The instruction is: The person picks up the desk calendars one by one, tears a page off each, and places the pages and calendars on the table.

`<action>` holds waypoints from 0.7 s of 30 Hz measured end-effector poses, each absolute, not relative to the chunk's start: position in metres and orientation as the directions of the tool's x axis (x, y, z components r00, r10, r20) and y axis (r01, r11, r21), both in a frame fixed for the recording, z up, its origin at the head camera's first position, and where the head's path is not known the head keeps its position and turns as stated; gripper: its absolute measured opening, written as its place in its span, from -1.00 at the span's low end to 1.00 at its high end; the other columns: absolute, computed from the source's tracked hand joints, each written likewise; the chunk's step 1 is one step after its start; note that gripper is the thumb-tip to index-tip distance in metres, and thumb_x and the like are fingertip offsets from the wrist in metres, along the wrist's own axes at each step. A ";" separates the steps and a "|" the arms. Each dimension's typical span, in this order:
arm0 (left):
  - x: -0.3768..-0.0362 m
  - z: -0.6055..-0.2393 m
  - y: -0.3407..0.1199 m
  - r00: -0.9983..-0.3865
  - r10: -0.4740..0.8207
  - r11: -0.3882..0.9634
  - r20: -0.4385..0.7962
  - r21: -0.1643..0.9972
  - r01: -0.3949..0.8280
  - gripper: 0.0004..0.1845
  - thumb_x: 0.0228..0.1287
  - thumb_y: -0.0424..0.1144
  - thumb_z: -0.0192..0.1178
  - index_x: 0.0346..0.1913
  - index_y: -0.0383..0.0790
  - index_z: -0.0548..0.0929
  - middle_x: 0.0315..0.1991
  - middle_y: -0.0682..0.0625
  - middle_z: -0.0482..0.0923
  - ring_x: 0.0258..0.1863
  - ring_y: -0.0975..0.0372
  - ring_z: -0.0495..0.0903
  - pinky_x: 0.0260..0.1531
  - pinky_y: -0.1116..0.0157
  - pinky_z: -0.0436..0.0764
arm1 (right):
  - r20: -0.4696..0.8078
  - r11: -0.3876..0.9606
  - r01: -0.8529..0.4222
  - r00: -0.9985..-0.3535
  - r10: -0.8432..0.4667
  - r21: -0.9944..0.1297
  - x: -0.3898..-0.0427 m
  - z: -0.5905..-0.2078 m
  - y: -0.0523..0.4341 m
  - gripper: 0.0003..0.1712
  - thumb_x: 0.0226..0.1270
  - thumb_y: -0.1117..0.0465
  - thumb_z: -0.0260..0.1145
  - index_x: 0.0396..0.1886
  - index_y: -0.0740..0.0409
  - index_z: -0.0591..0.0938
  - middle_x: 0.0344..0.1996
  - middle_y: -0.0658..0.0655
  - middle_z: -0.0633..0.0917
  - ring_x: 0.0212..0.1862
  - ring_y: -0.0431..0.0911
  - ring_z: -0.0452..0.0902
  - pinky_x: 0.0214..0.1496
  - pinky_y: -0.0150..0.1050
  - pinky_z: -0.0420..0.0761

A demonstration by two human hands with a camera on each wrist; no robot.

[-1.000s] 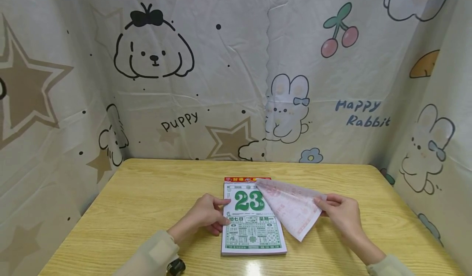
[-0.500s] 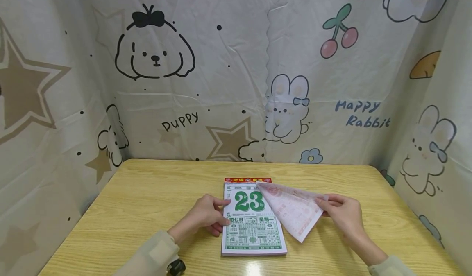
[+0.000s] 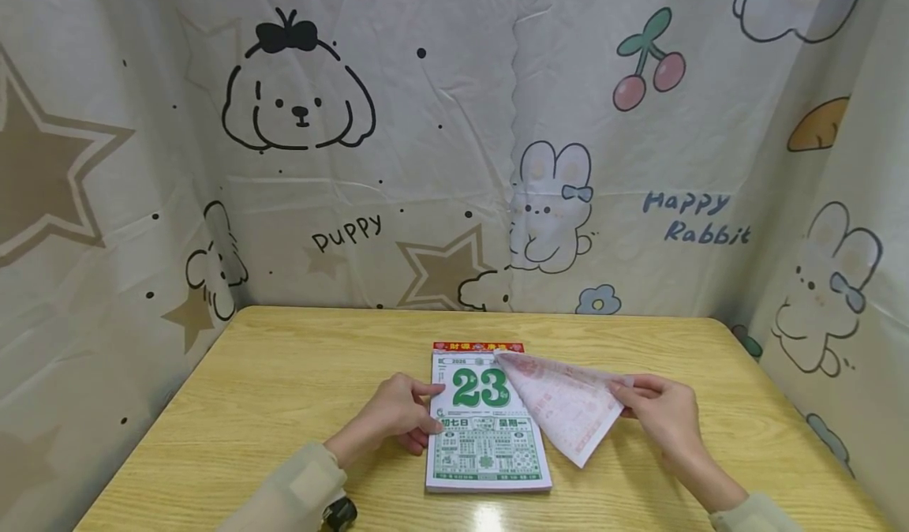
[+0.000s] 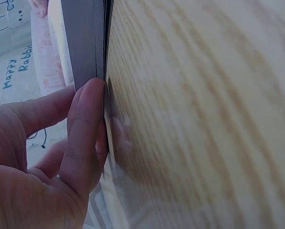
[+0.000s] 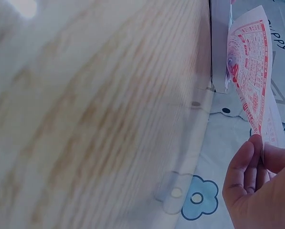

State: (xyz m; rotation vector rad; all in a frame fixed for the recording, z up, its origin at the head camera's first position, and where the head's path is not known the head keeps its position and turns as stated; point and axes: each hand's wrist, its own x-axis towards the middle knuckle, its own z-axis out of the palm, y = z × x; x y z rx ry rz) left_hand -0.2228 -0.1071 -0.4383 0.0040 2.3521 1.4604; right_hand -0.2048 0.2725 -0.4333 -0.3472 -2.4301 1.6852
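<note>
A thick tear-off calendar pad (image 3: pixel 488 429) lies flat on the wooden table (image 3: pixel 284 390), its top sheet showing a green 23. My left hand (image 3: pixel 398 413) rests on the pad's left edge, thumb on the page and fingers against the side (image 4: pixel 85 119). My right hand (image 3: pixel 656 410) pinches the corner of a thin red-printed sheet (image 3: pixel 568 402) that is still joined to the pad at its top right and is lifted off to the right. In the right wrist view the sheet (image 5: pixel 252 67) hangs from my fingertips (image 5: pixel 242 162).
A printed cartoon cloth (image 3: pixel 454 161) with a puppy, rabbits, stars and cherries walls in the table at the back and on both sides. The table's rounded far corners meet the cloth. A dark wrist device (image 3: pixel 339 514) shows at the bottom edge.
Almost nothing: the lifted sheet and my right hand have sunk very slightly toward the table. The left hand has stayed on the pad.
</note>
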 end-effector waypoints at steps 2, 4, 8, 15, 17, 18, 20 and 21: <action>-0.222 -0.438 -0.107 -0.933 0.196 0.463 -0.303 0.867 -0.185 -0.33 0.11 -0.51 0.55 0.34 -0.23 0.67 -0.39 -0.19 0.61 -0.63 0.14 0.67 -0.57 0.21 0.80 | 0.003 0.343 0.098 -0.959 0.283 -0.934 -0.205 -0.433 0.273 -0.60 0.41 0.37 0.44 0.11 0.58 0.62 -0.23 0.25 0.83 -0.37 -0.21 0.75 -0.27 -0.25 0.82; -0.222 -0.437 -0.107 -0.933 0.198 0.461 -0.301 0.868 -0.183 -0.34 0.11 -0.51 0.55 0.34 -0.24 0.67 -0.38 -0.18 0.61 -0.63 0.14 0.67 -0.57 0.21 0.80 | 0.009 0.359 0.096 -0.960 0.281 -0.928 -0.205 -0.433 0.273 -0.60 0.42 0.36 0.44 0.11 0.58 0.62 -0.23 0.26 0.83 -0.37 -0.20 0.74 -0.28 -0.25 0.82; -0.222 -0.437 -0.107 -0.931 0.199 0.461 -0.305 0.868 -0.185 -0.34 0.11 -0.51 0.55 0.34 -0.24 0.68 -0.38 -0.18 0.61 -0.63 0.15 0.67 -0.57 0.21 0.80 | 0.032 0.404 0.090 -0.958 0.285 -0.910 -0.205 -0.433 0.274 -0.59 0.43 0.33 0.45 0.11 0.59 0.63 -0.25 0.30 0.82 -0.39 -0.17 0.74 -0.32 -0.26 0.81; -0.223 -0.438 -0.109 -0.931 0.203 0.464 -0.302 0.867 -0.180 -0.34 0.11 -0.51 0.55 0.34 -0.23 0.68 -0.39 -0.19 0.60 -0.64 0.14 0.66 -0.57 0.20 0.80 | 0.030 0.393 0.102 -0.948 0.316 -0.914 -0.204 -0.432 0.277 -0.56 0.42 0.33 0.46 0.11 0.61 0.61 -0.27 0.31 0.82 -0.43 -0.20 0.73 -0.33 -0.27 0.81; -0.224 -0.439 -0.109 -0.931 0.203 0.464 -0.304 0.867 -0.182 -0.34 0.11 -0.51 0.55 0.33 -0.23 0.68 -0.38 -0.19 0.60 -0.63 0.14 0.67 -0.57 0.20 0.80 | 0.025 0.386 0.105 -0.948 0.317 -0.916 -0.205 -0.432 0.278 -0.56 0.41 0.34 0.46 0.11 0.61 0.61 -0.28 0.30 0.82 -0.43 -0.20 0.73 -0.32 -0.27 0.81; -0.224 -0.439 -0.109 -0.931 0.203 0.463 -0.305 0.867 -0.183 -0.34 0.11 -0.51 0.55 0.34 -0.22 0.68 -0.38 -0.19 0.60 -0.63 0.14 0.67 -0.57 0.20 0.80 | 0.023 0.384 0.106 -0.948 0.316 -0.917 -0.205 -0.432 0.278 -0.56 0.41 0.34 0.46 0.11 0.61 0.61 -0.28 0.29 0.82 -0.44 -0.20 0.73 -0.31 -0.27 0.81; -0.224 -0.438 -0.109 -0.930 0.203 0.463 -0.307 0.867 -0.185 -0.34 0.11 -0.51 0.55 0.33 -0.22 0.68 -0.38 -0.19 0.60 -0.63 0.14 0.67 -0.56 0.20 0.80 | 0.019 0.378 0.107 -0.948 0.316 -0.920 -0.205 -0.431 0.279 -0.56 0.41 0.34 0.46 0.12 0.61 0.61 -0.29 0.28 0.82 -0.43 -0.19 0.73 -0.31 -0.27 0.81; -0.224 -0.438 -0.108 -0.930 0.203 0.463 -0.307 0.867 -0.185 -0.34 0.11 -0.51 0.55 0.34 -0.22 0.68 -0.38 -0.19 0.60 -0.63 0.14 0.67 -0.56 0.21 0.80 | 0.018 0.378 0.109 -0.948 0.317 -0.919 -0.205 -0.431 0.279 -0.56 0.41 0.34 0.46 0.12 0.61 0.61 -0.29 0.28 0.82 -0.43 -0.19 0.74 -0.31 -0.27 0.81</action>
